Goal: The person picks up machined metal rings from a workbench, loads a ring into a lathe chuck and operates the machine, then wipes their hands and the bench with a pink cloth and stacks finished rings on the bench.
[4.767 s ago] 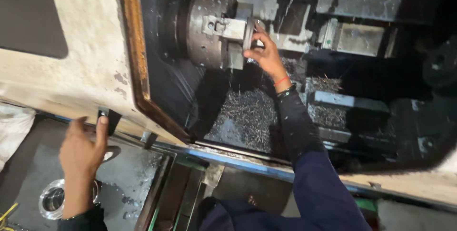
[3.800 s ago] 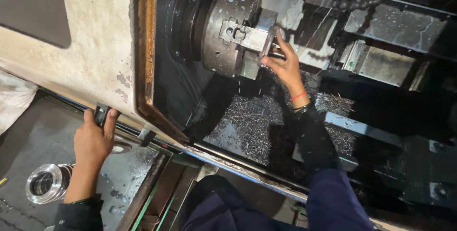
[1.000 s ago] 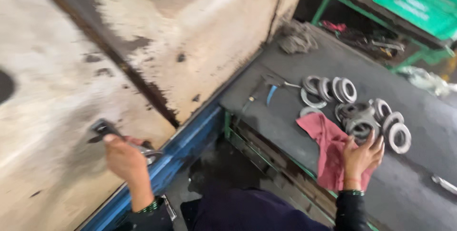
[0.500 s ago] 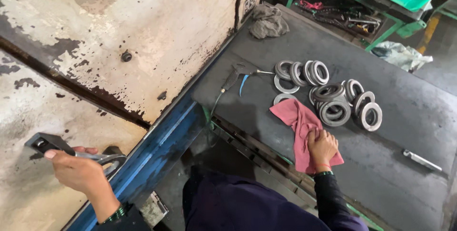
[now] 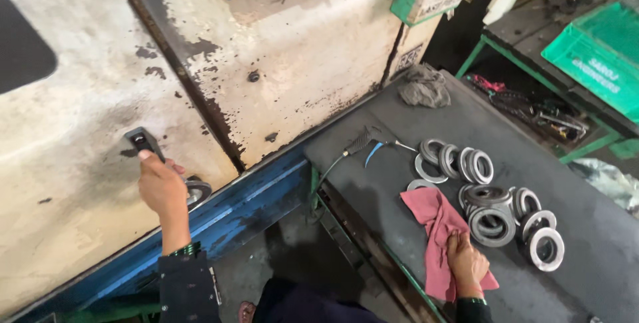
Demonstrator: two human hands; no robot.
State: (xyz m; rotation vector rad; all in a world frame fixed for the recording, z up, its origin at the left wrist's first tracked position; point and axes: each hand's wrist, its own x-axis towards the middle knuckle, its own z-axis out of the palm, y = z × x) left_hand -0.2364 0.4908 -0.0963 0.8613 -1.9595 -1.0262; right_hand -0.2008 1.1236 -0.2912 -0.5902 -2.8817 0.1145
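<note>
My left hand (image 5: 162,188) grips the dark handle (image 5: 142,141) of the cream, stained sliding machine door (image 5: 80,150), which is closed. My right hand (image 5: 466,264) rests palm down on a pink rag (image 5: 434,218) lying on the dark metal workbench (image 5: 399,123). Just right of the rag lie several grey metal rings (image 5: 492,210), some leaning in a row, some flat. Both arms wear dark sleeves.
An air blow gun with a hose (image 5: 363,145) lies on the bench near the machine. A grey cloth (image 5: 424,88) sits at the bench's far end. A green crate (image 5: 592,57) stands on a green-framed rack at the right. A blue rail (image 5: 239,210) runs under the door.
Earlier my right hand was at the chuck inside the open machine. Since then the door has slid shut under my left hand, and my right hand has come down onto the pink rag.
</note>
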